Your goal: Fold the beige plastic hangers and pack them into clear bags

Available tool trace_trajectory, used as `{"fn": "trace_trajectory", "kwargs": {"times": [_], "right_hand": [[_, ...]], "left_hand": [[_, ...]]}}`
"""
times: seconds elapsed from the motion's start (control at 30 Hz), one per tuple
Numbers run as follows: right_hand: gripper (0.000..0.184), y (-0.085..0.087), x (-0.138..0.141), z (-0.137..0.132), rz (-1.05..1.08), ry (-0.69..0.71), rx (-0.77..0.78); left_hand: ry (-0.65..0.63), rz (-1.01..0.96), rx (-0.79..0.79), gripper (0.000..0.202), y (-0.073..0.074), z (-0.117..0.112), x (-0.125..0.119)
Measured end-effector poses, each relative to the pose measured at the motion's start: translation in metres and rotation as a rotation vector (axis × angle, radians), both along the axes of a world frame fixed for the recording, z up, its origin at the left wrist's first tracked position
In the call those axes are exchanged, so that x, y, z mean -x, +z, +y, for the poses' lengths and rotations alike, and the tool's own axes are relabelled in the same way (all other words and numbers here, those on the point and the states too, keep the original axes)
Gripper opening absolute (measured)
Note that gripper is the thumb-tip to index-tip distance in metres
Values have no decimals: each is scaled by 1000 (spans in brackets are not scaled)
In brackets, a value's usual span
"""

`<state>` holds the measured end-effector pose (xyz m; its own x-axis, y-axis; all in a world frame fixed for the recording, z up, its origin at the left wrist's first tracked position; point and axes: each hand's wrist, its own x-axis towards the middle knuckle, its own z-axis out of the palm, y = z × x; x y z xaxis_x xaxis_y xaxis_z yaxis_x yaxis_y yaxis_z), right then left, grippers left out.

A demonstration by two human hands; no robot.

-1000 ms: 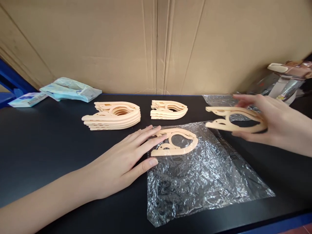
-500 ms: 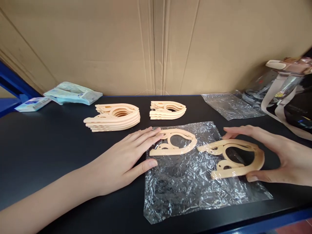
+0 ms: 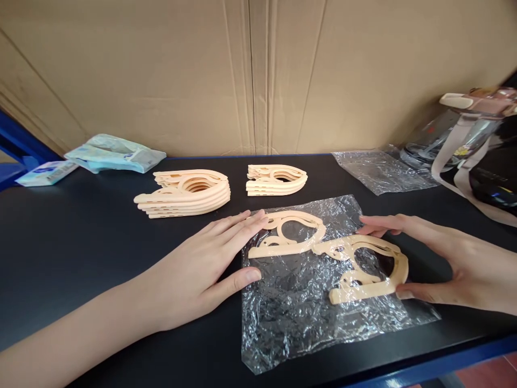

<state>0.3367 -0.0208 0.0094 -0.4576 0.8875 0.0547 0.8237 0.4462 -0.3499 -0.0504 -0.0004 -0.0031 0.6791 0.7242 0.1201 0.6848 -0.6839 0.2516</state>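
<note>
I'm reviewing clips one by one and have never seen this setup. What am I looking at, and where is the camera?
No machine: these are one person's two bare hands, filmed by a camera worn on the head, looking forward and down. On the table lies a clear bag with a peach hanger on it. The left hand lies flat, fingertips touching that hanger. The right hand grips a second hanger between fingers and thumb, on the bag beside the first. Behind are two hanger stacks, blue packets at left, another bag and a jug at right, and cardboard.

Hands (image 3: 464, 269) on hangers (image 3: 365, 267), plastic sheet (image 3: 307, 312)
</note>
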Motion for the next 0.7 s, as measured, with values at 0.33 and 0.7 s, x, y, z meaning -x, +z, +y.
{"fn": "trace_trajectory", "kwargs": {"times": [0.33,0.7], "right_hand": [[74,5,23,-7,-7,113,-108],[63,-1,21,-8,-8,68,-73]], "left_hand": [[-5,8,-6,62,0,1,0],[-8,16,-4,65,2,0,-2]]}}
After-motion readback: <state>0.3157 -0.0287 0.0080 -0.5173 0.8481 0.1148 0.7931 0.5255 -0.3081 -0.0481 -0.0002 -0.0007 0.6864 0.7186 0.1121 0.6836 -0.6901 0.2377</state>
